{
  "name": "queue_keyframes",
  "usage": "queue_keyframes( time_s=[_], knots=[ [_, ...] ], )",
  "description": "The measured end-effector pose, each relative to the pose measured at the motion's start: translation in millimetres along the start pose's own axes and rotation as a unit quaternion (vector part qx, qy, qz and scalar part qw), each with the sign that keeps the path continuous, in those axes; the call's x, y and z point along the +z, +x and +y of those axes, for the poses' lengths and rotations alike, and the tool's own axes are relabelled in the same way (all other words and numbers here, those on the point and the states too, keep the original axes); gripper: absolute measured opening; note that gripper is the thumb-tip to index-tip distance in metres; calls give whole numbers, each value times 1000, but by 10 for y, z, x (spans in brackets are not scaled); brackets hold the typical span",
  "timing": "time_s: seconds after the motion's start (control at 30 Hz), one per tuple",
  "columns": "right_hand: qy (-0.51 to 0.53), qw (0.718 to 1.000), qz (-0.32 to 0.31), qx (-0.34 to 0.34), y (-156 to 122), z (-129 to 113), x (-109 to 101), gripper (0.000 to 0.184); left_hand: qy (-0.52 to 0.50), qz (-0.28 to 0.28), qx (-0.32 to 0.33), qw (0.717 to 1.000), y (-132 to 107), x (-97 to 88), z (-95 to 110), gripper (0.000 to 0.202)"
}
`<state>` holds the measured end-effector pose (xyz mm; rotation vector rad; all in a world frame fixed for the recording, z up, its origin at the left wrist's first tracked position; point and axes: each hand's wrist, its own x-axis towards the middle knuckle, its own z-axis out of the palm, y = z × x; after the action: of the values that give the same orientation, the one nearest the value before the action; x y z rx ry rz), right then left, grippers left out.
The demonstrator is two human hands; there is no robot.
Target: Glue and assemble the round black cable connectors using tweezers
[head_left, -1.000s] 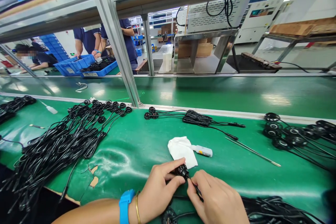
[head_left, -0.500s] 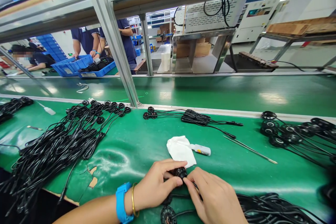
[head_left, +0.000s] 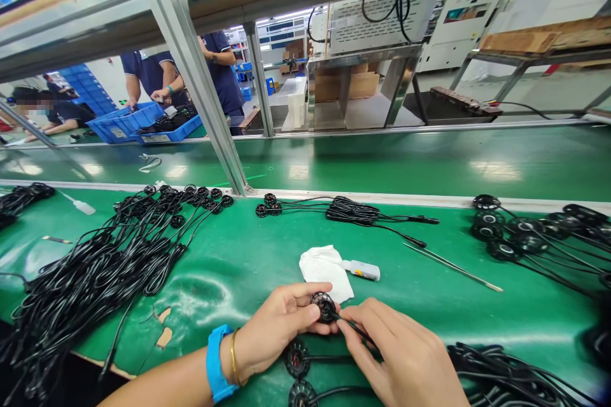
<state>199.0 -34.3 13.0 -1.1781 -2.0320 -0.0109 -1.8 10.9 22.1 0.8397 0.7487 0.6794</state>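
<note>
Reckoning the clock from the person's seat, with twelve straight ahead, both hands meet low and central, over the near part of the green bench. The left hand [head_left: 272, 331] has its thumb and fingers parted just as far as the thickness of a black round part [head_left: 323, 307]: thumb on its near left edge, index finger stretched along the far side, other fingertips showing beneath. The right hand [head_left: 401, 343] is drawn nearly closed, thumb and index finger pinching the black cable [head_left: 356, 329] right beside where it joins the round part.

The round part is tipped so its open, ringed face looks up toward the wearer. Its cable leaves toward four o'clock, so the long axis runs from ten to four, vanishing under the right hand.

From the held part, a crumpled white cloth [head_left: 327, 270] lies just beyond at twelve, a small bottle [head_left: 365, 269] near it between one and two, and a thin metal tool [head_left: 453, 267] farther out between two and three. Two loose round parts [head_left: 296, 359] rest on the bench around seven, close under the left hand. A big heap of cables [head_left: 105, 267] sprawls well apart, past nine.
</note>
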Motion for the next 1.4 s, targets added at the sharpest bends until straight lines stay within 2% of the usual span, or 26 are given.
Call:
queue_keyframes(
  time_s=[0.53, 0.97, 1.1, 1.27, 1.4],
  knots=[
    [2, 1000, -7, -12, -24, 12, 18, 15, 6, 5, -1, 1000, -13, 7, 1, 54],
    [46, 998, -30, 20, -21, 18, 37, 15, 23, 2, 5, 1000, -17, -9, -8, 53],
    [34, 999, -17, -2, -18, 7, 35, 15, 25, -14, 22, 999, -18, -10, -17, 52],
    [16, 999, 1, -33, -25, 1, 33, 14, 50, -7, 51, 997, -49, 39, 24, 47],
    [25, 999, 6, -34, -28, 4, 32, 12, 58, -13, 49, 997, -73, 47, 59, 48]
  ],
)
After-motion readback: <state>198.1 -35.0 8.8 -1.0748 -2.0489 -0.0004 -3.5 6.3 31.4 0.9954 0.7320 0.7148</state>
